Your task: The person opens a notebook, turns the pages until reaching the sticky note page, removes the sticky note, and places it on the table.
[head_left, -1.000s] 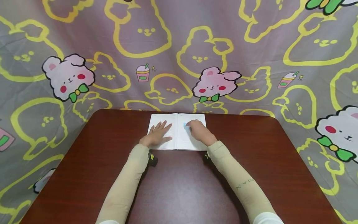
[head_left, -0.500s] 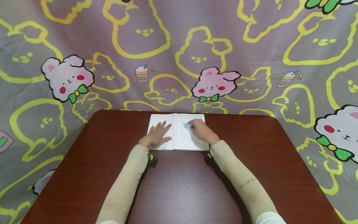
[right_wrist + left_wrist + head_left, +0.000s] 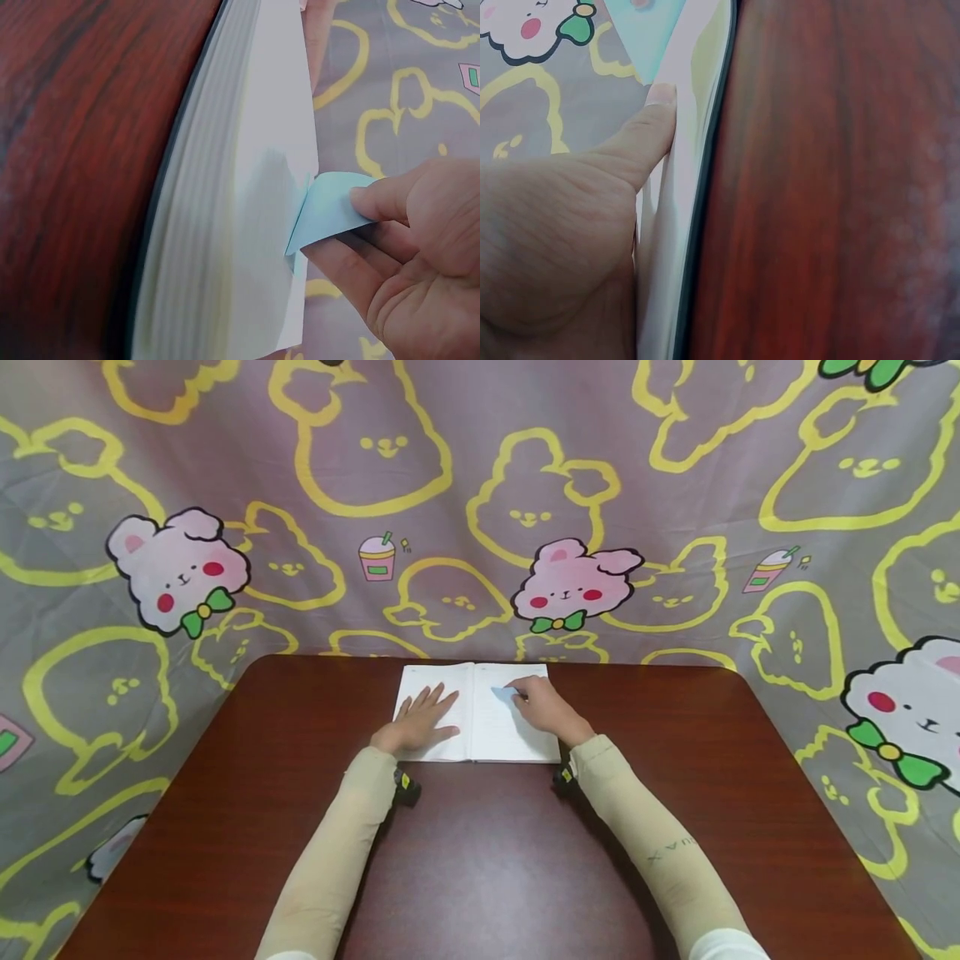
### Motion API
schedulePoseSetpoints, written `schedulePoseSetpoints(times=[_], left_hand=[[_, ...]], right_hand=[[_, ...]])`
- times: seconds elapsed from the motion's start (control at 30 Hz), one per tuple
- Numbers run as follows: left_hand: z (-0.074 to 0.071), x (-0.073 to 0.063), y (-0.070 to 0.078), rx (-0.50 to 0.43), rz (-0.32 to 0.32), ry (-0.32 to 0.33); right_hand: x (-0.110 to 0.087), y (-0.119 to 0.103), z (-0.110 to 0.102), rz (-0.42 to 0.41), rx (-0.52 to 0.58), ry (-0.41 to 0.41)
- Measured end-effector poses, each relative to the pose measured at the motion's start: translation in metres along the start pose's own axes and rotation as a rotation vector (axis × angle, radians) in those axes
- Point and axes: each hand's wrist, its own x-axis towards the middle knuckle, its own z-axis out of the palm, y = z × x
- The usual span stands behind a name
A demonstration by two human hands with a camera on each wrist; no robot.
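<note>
An open notebook (image 3: 513, 739) with white pages lies near the table's far edge. My left hand (image 3: 420, 722) rests on its left page, fingers spread; the left wrist view shows the thumb (image 3: 656, 112) lying against the paper. On the right page is a light blue sticky note (image 3: 502, 692), which my right hand (image 3: 547, 706) pinches by its right side between thumb and fingers. In the right wrist view the sticky note (image 3: 330, 210) curves up off the page, its far edge still touching the paper. My other right fingers curl beneath it.
The brown wooden table (image 3: 480, 852) stretches around the notebook on all sides. Behind it hangs a grey curtain (image 3: 450, 468) with cartoon prints. A small black wrist camera (image 3: 407, 787) hangs below the left wrist, another (image 3: 564, 778) below the right.
My right hand has moved slightly right, pulling the sticky note's right side with it, and the note now looks lifted and bent. My left hand has stayed in place.
</note>
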Motion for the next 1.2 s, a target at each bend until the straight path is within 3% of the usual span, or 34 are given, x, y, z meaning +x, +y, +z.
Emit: schedulePoseSetpoints(times=[0.4, 0.83, 1.2], left_hand=[[0.008, 0.005, -0.011, -0.078, 0.038, 0.014], [-0.002, -0.003, -0.001, -0.043, 0.011, -0.007], [-0.001, -0.001, 0.001, -0.036, 0.015, -0.012]], right_hand=[[-0.003, 0.005, -0.003, -0.033, 0.059, 0.086], [-0.004, 0.009, -0.023, -0.011, 0.102, 0.234], [-0.02, 0.027, -0.052, 0.033, 0.065, 0.242]])
